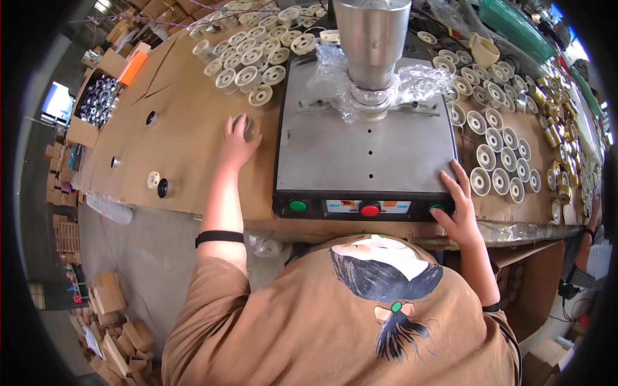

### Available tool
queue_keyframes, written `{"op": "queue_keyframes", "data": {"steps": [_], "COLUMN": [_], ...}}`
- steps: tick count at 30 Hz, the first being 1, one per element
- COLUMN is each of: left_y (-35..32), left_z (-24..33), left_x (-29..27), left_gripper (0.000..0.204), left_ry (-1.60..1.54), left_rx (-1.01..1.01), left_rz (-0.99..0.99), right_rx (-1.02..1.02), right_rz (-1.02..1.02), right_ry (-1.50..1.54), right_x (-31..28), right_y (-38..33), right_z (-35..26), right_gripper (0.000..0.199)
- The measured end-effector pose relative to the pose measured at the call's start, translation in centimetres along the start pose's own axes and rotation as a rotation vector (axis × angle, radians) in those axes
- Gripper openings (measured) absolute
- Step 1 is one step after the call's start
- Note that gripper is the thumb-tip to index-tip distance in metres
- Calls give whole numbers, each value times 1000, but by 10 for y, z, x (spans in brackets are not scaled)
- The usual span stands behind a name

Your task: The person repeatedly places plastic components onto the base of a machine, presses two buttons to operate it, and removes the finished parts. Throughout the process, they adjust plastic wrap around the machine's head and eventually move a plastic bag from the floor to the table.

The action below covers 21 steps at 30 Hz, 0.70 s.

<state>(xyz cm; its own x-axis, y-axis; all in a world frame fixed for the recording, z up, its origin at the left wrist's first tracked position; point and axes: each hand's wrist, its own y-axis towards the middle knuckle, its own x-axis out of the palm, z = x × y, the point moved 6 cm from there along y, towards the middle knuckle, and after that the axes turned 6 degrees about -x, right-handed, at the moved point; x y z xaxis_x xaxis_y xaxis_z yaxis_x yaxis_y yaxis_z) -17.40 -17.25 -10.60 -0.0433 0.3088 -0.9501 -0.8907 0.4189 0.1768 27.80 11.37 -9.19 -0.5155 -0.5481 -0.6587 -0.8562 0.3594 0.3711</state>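
Note:
My left hand (238,145) is on the cardboard-covered table left of a bench press, its fingers curled round a small, blurred round part (249,130). My right hand (458,209) lies against the press's front right corner. Its thumb is at the right green button (437,209), and its other fingers stretch along the plate's edge, holding nothing. The press has a grey steel plate (328,151) and a metal cylinder (372,45) standing over it. Crumpled clear plastic (421,82) wraps the cylinder's lower end. A red button (369,210) and another green button (298,206) sit on the front panel.
Cream ring-shaped parts (247,76) crowd the table behind my left hand; more cream parts (501,181) stand right of the press, beside brass-coloured parts (564,186). Several small pieces, including a black ring (165,188), lie at left. An open carton (531,289) is below right.

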Motion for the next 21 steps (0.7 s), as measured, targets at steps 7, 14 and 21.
{"op": "queue_keyframes", "data": {"steps": [7, 14, 21], "left_y": [-29, -42, -58], "left_z": [-12, 76, 248], "left_x": [16, -53, -65], "left_gripper": [51, 48, 60], "left_ry": [-214, -340, -540], "left_rx": [77, -8, 668], "left_rz": [32, 71, 29], "right_rx": [-57, 80, 169], "right_rz": [88, 226, 450], "right_ry": [-187, -26, 314], "right_x": [-15, 32, 2], "right_y": [45, 190, 159], "right_z": [-12, -46, -21], "right_gripper": [30, 78, 65]}}
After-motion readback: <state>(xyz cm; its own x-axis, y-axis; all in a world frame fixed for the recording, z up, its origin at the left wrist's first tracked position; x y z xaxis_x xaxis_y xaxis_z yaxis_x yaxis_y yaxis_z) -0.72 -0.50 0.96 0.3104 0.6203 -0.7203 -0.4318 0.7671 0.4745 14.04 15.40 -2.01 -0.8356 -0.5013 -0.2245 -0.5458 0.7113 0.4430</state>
